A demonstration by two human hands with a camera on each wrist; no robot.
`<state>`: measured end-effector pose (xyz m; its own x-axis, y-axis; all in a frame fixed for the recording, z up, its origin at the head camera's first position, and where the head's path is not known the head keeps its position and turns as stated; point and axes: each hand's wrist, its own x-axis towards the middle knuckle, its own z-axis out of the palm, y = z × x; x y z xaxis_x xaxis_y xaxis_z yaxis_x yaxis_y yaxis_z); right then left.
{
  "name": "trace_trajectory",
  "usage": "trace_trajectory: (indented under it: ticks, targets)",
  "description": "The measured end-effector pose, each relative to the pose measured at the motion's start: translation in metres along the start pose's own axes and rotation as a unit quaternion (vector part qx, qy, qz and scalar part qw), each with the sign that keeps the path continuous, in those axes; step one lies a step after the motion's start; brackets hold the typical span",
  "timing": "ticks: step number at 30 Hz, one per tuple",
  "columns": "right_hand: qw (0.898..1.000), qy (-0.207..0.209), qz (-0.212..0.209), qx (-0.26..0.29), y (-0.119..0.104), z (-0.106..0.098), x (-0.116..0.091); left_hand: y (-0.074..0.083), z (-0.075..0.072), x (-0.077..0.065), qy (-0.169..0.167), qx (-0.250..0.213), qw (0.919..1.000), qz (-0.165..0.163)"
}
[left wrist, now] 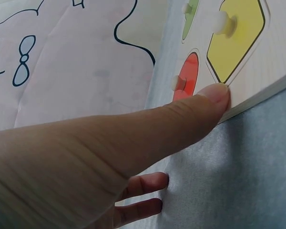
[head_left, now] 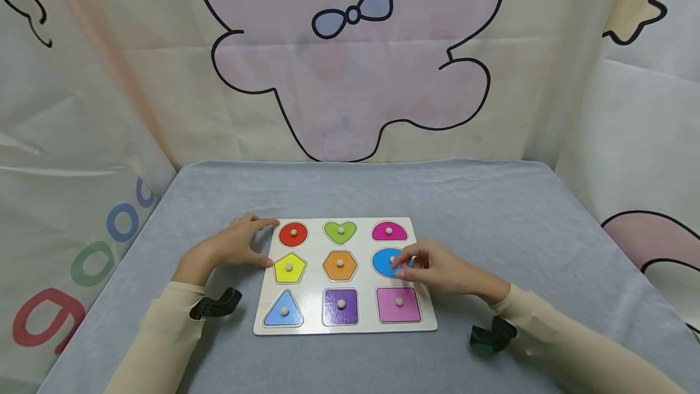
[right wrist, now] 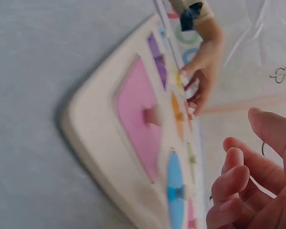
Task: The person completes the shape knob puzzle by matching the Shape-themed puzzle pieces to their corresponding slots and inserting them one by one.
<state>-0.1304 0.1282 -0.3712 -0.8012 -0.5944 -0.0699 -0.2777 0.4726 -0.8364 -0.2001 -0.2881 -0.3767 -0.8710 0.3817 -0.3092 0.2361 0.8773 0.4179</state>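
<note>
A white shape puzzle board (head_left: 314,275) lies flat on the table, each of its coloured pieces sitting in a recess with a small round knob. My left hand (head_left: 232,245) touches the board's left edge: the thumb presses beside the yellow pentagon (left wrist: 238,36), and the forefinger reaches the far left corner by the red circle (head_left: 293,234). Over the board's right side hovers my right hand (head_left: 440,267), partly covering the blue oval (head_left: 383,262). In the right wrist view its loosely bent fingers (right wrist: 229,183) and thumb stand apart, with nothing between them. Nearest below it is the pink square (head_left: 399,304).
A grey-blue cloth (head_left: 492,211) covers the table. Behind it hangs a curtain printed with a bow (head_left: 352,14). Other pieces in the board include a green heart (head_left: 340,233), an orange hexagon (head_left: 339,266), a purple square (head_left: 340,307) and a blue triangle (head_left: 283,310).
</note>
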Motion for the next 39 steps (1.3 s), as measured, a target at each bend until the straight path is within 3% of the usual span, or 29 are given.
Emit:
trace_trajectory:
  ticks: [23, 39]
  targets:
    - [0.996, 0.085, 0.014, -0.002, -0.016, -0.029, 0.026, 0.003, 0.002, -0.001, 0.003, 0.004, 1.0000, 0.008]
    - [0.994, 0.106, 0.004, 0.015, -0.010, -0.040, 0.044, 0.003, 0.001, -0.001, 0.004, 0.006, 0.9999, 0.010]
